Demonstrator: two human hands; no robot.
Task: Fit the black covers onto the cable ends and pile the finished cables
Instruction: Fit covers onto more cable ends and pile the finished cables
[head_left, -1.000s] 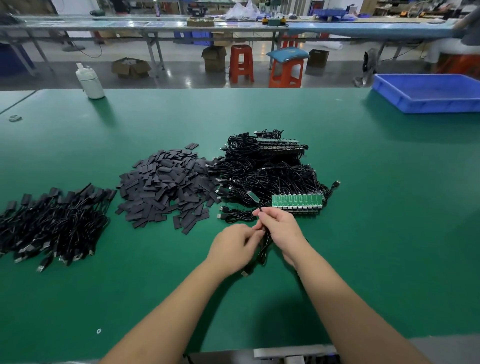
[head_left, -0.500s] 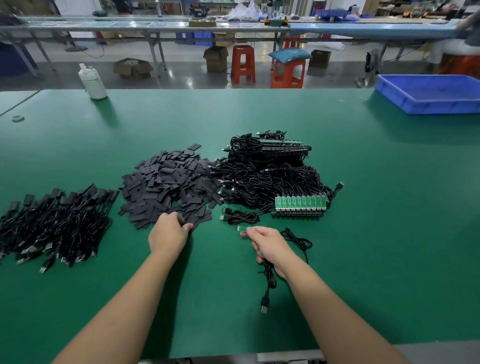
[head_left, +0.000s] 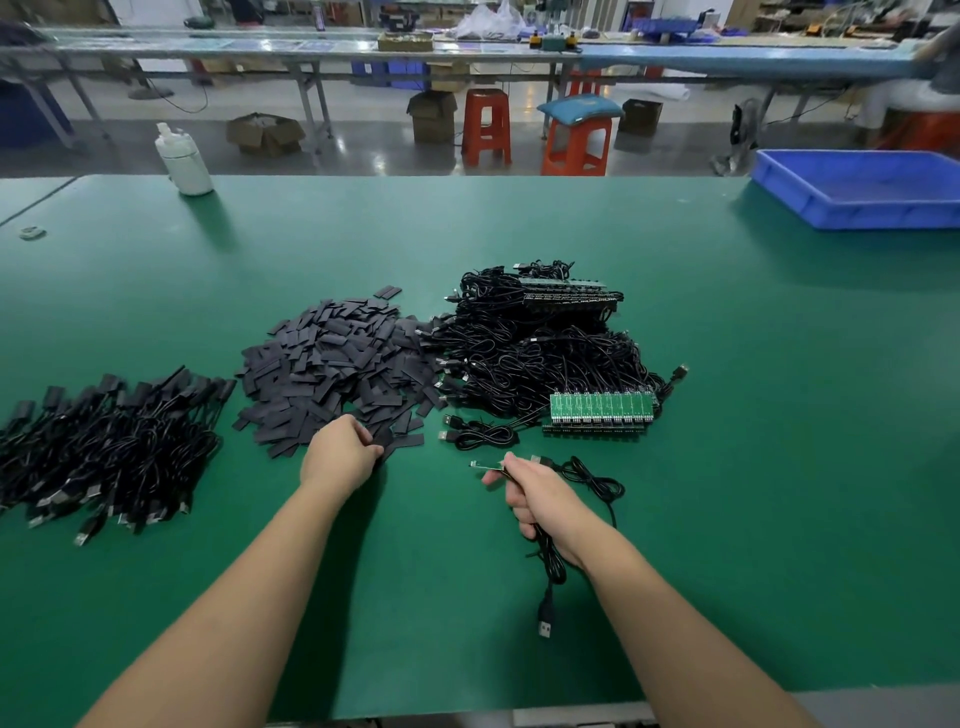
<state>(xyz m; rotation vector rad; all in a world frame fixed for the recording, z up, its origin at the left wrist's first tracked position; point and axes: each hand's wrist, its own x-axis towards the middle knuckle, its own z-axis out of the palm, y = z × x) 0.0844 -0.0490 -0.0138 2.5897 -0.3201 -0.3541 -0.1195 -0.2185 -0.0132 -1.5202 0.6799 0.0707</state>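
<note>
Black cover (head_left: 387, 441) at the near edge of the cover pile, reached half a second ago, is now pinched by the left hand (head_left: 340, 457), while the bare-ended cable (head_left: 550, 551) is gripped by the right hand (head_left: 540, 499) over the bench (head_left: 727, 467), so fitting is judged next.

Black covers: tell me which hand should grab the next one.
Left. The left hand already rests at the near edge of the cover pile, while the right hand holds a cable.
</note>
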